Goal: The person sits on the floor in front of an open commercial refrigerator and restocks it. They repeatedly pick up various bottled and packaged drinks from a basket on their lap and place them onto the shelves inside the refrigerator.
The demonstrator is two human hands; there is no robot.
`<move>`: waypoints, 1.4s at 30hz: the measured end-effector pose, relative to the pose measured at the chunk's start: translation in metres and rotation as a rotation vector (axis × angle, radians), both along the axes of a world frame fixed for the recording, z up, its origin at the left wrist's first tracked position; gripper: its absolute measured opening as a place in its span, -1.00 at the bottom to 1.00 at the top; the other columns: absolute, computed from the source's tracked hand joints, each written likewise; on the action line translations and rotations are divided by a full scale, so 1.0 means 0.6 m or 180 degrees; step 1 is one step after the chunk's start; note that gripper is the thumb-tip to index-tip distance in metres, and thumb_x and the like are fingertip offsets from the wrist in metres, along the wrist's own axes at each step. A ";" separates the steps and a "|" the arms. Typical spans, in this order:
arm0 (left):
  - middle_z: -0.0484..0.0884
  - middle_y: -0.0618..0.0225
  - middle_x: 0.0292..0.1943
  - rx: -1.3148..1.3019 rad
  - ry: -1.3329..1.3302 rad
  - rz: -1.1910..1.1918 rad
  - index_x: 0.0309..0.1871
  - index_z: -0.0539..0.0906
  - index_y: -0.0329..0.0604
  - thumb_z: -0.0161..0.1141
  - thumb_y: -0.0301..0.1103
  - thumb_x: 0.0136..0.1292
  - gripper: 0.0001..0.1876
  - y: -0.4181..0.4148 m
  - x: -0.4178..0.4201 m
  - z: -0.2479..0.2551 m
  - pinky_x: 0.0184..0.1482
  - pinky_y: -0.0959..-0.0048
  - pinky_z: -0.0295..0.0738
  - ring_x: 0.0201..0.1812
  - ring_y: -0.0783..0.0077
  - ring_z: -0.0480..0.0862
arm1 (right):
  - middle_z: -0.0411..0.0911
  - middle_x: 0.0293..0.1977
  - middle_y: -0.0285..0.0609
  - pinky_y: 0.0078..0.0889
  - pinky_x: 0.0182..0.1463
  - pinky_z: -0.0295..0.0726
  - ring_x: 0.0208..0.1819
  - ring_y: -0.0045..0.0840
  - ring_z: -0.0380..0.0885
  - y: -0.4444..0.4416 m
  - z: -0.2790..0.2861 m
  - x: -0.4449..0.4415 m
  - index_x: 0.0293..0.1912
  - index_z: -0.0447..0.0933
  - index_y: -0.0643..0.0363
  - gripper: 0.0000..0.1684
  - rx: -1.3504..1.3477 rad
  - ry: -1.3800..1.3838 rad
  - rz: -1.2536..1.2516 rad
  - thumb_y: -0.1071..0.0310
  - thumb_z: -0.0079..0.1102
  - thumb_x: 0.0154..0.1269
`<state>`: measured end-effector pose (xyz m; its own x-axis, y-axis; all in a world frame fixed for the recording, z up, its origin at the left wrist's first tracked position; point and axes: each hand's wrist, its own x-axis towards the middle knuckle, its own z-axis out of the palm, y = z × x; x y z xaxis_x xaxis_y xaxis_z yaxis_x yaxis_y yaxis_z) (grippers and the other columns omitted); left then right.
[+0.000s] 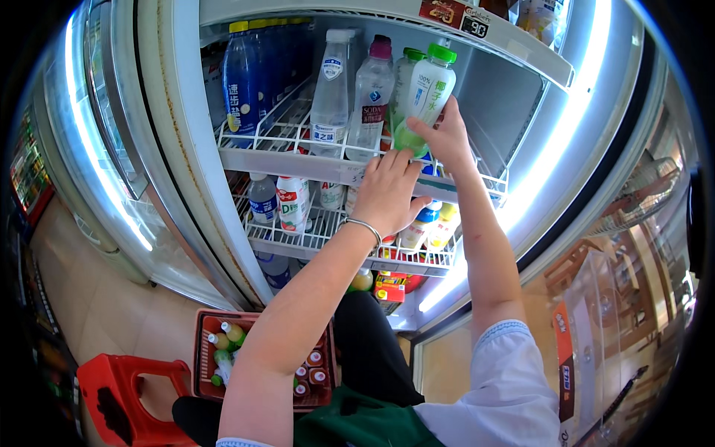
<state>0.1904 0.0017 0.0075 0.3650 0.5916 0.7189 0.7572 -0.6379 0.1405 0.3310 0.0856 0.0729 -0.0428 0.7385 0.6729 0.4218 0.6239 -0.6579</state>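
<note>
My right hand is shut on a coconut water bottle with a bright green cap. The bottle tilts at the front of the upper wire shelf, inside an upright display fridge. My left hand, wearing a metal bangle, reaches to that shelf's front rail. Its fingertips meet the rail just below the bottle's base, and its thumb is spread; whether they touch the bottle is unclear. Another green-capped bottle stands behind. To the left are a soda water bottle, a clear white-capped bottle and several blue yellow-capped bottles.
The lower wire shelf holds white drink bottles. A red plastic basket of bottles sits by my legs, beside a red stool. A sliding glass door is left; a fan stands right.
</note>
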 end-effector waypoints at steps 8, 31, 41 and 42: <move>0.42 0.21 0.25 -0.0197 -0.0091 -0.0147 0.18 0.49 -0.14 0.32 -0.13 0.13 -0.44 -0.009 -0.023 0.006 0.38 0.12 0.09 0.35 0.18 0.30 | 0.56 -0.06 0.15 -0.23 0.08 0.55 -0.02 -0.16 0.59 -0.015 -0.008 -0.031 0.20 0.18 0.32 -0.13 0.0031 -0.0706 -0.0666 0.25 0.47 -0.01; 0.66 0.04 0.01 -0.3957 -0.1642 0.3597 0.03 0.68 -0.07 0.11 -0.30 0.23 -0.68 -0.483 -0.586 -0.687 0.15 0.23 0.50 0.03 0.09 0.66 | 0.60 -0.09 -0.13 -0.36 0.08 0.49 -0.03 -0.41 0.57 -0.240 -0.404 -0.284 -0.05 0.54 0.26 -0.70 0.0026 -0.1261 0.0643 0.39 0.24 0.21; 0.52 0.07 0.06 -0.4234 -0.1214 0.3163 0.00 0.66 0.02 0.30 -0.35 0.11 -0.67 -0.529 -0.544 -0.747 0.24 0.25 0.39 0.14 0.02 0.50 | 0.51 -0.03 0.19 -0.09 0.06 0.53 -0.03 0.01 0.55 -0.468 -0.878 -0.431 0.27 0.28 0.26 -0.23 -0.2135 -0.2250 0.2406 0.18 0.33 0.14; 0.48 0.08 0.08 -0.4257 -0.1325 0.3139 0.01 0.65 0.00 0.34 -0.37 0.07 -0.63 -0.530 -0.546 -0.745 0.26 0.26 0.37 0.18 0.00 0.45 | 0.49 0.00 0.22 -0.07 0.07 0.52 -0.02 0.04 0.53 -0.476 -0.879 -0.442 0.29 0.23 0.27 -0.19 -0.2132 -0.2313 0.2476 0.17 0.34 0.13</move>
<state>-0.1370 -0.3161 -0.4394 -0.5485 0.6840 -0.4810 0.5392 0.7289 0.4218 0.0659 -0.1999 -0.4543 -0.8221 0.5384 -0.1852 0.4901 0.5036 -0.7114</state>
